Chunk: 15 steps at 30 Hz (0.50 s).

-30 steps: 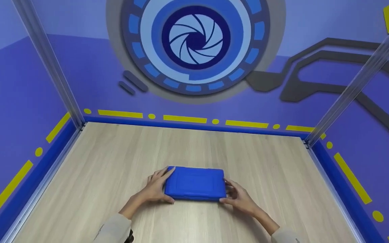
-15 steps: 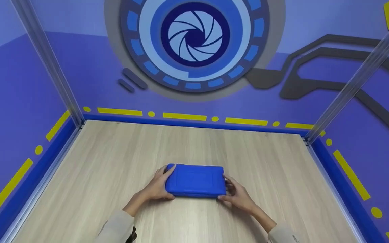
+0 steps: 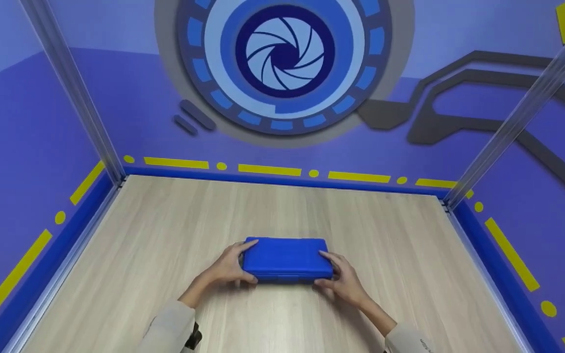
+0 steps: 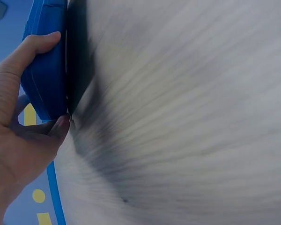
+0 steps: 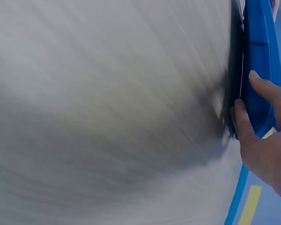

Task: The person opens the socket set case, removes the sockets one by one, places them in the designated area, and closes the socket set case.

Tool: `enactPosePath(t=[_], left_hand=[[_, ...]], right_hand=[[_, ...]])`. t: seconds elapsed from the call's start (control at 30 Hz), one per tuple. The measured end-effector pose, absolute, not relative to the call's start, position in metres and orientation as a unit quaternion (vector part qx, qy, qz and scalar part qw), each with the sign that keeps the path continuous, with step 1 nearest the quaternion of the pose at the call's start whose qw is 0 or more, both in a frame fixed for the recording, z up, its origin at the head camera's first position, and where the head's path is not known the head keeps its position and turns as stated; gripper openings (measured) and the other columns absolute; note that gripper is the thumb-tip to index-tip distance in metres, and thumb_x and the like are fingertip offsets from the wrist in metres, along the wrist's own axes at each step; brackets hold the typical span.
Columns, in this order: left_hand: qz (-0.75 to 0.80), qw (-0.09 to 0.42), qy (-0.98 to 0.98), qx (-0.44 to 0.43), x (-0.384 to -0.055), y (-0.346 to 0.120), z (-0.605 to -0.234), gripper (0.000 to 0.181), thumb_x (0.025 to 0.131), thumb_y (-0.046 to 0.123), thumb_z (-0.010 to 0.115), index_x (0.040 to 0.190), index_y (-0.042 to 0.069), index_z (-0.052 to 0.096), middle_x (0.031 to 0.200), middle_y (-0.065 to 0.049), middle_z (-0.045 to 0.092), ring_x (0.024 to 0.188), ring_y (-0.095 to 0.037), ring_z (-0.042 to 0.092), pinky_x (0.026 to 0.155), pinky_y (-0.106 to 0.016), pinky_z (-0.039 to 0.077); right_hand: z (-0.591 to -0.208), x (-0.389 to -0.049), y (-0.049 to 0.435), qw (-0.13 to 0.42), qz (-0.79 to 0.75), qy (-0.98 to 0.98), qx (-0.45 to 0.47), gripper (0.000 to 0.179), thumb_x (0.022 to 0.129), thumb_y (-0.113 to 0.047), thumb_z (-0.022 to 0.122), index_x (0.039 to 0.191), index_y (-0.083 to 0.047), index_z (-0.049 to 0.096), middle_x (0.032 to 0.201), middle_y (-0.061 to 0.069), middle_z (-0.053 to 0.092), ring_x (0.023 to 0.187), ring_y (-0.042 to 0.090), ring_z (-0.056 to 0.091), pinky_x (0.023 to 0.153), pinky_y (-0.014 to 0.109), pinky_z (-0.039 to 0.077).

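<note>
Case of rectangular blue plastic [image 3: 287, 257], likely stiff and light, sensibly gripped: left hand [image 3: 225, 266] at nine o'clock, right hand [image 3: 345, 280] at three!

Beige slvs [image 3: 167, 326], dk print [image 3: 425, 345] R.

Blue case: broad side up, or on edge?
Broad side up: the head view looks onto the wide top of the blue case.

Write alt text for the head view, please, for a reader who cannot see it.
A person's left hand and right hand grip opposite ends of a blue case at a pale woodgrain table. Behind stands a blue-purple wall with a round emblem.
</note>
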<state>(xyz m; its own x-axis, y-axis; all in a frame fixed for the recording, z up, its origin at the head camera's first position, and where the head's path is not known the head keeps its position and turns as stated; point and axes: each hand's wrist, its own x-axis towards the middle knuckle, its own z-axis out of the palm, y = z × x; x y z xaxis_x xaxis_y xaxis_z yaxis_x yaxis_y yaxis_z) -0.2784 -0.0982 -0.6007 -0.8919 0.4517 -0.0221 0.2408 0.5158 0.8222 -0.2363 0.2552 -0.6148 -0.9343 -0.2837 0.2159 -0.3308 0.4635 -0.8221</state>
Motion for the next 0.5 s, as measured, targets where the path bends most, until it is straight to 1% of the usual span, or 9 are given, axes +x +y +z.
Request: enactPosePath(t=[0.07, 0.13, 0.2, 0.27, 0.37, 0.43, 0.5], left_hand=[[0.462, 0.124, 0.855, 0.201, -0.279, -0.097, -0.6, 0.101, 0.071, 0.02, 0.093, 0.156, 0.007, 0.041, 0.156, -0.037, 0.035, 0.143, -0.056, 0.036, 0.115, -0.072, 0.033], [0.478, 0.132, 0.845, 0.199, -0.28, -0.096, -0.6, 0.096, 0.074, 0.022, 0.09, 0.156, 0.007, 0.042, 0.158, -0.037, 0.033, 0.145, -0.057, 0.034, 0.116, -0.072, 0.031], [0.494, 0.136, 0.835, 0.201, -0.279, -0.093, -0.599, 0.092, 0.077, 0.021, 0.088, 0.155, 0.007, 0.042, 0.159, -0.036, 0.031, 0.146, -0.057, 0.032, 0.117, -0.071, 0.03], [0.5, 0.13, 0.83, 0.207, -0.279, -0.09, -0.599, 0.091, 0.078, 0.018, 0.088, 0.155, 0.006, 0.042, 0.159, -0.037, 0.03, 0.146, -0.059, 0.031, 0.117, -0.073, 0.029], [0.481, 0.101, 0.844, 0.214, -0.277, -0.084, -0.6, 0.091, 0.075, 0.013, 0.09, 0.153, 0.006, 0.044, 0.157, -0.039, 0.031, 0.143, -0.062, 0.032, 0.113, -0.076, 0.031], [0.463, 0.069, 0.858, 0.213, -0.277, -0.081, -0.601, 0.087, 0.075, 0.008, 0.09, 0.151, 0.006, 0.048, 0.154, -0.041, 0.034, 0.14, -0.063, 0.035, 0.11, -0.077, 0.034], [0.448, 0.038, 0.868, 0.209, -0.277, -0.078, -0.602, 0.08, 0.076, 0.004, 0.088, 0.147, 0.006, 0.052, 0.151, -0.04, 0.039, 0.138, -0.062, 0.041, 0.108, -0.075, 0.038]], right_hand=[[-0.614, -0.237, 0.254, 0.034, 0.486, -0.858, 0.161, 0.07, 0.081, -0.01, 0.085, 0.144, 0.002, 0.054, 0.141, 0.033, 0.052, 0.132, 0.054, 0.053, 0.104, 0.058, 0.05], [-0.611, -0.236, 0.253, 0.031, 0.496, -0.858, 0.127, 0.069, 0.081, -0.012, 0.086, 0.143, -0.001, 0.057, 0.142, 0.031, 0.053, 0.134, 0.052, 0.052, 0.107, 0.059, 0.048], [-0.607, -0.236, 0.251, 0.018, 0.512, -0.855, 0.087, 0.069, 0.081, -0.015, 0.087, 0.143, -0.004, 0.058, 0.145, 0.03, 0.052, 0.135, 0.052, 0.051, 0.109, 0.06, 0.047], [-0.603, -0.235, 0.25, -0.005, 0.535, -0.843, 0.046, 0.07, 0.082, -0.018, 0.087, 0.144, -0.006, 0.058, 0.15, 0.03, 0.049, 0.135, 0.05, 0.053, 0.108, 0.057, 0.05], [-0.596, -0.236, 0.25, -0.034, 0.57, -0.821, 0.013, 0.071, 0.084, -0.018, 0.086, 0.147, -0.007, 0.055, 0.155, 0.029, 0.043, 0.125, 0.046, 0.062, 0.093, 0.045, 0.06], [-0.592, -0.238, 0.25, -0.048, 0.591, -0.805, 0.0, 0.072, 0.085, -0.017, 0.085, 0.149, -0.007, 0.053, 0.157, 0.029, 0.042, 0.119, 0.041, 0.066, 0.083, 0.037, 0.061], [-0.589, -0.24, 0.25, -0.055, 0.604, -0.795, -0.01, 0.072, 0.086, -0.016, 0.083, 0.15, -0.008, 0.051, 0.155, 0.029, 0.043, 0.116, 0.037, 0.068, 0.078, 0.034, 0.06]])
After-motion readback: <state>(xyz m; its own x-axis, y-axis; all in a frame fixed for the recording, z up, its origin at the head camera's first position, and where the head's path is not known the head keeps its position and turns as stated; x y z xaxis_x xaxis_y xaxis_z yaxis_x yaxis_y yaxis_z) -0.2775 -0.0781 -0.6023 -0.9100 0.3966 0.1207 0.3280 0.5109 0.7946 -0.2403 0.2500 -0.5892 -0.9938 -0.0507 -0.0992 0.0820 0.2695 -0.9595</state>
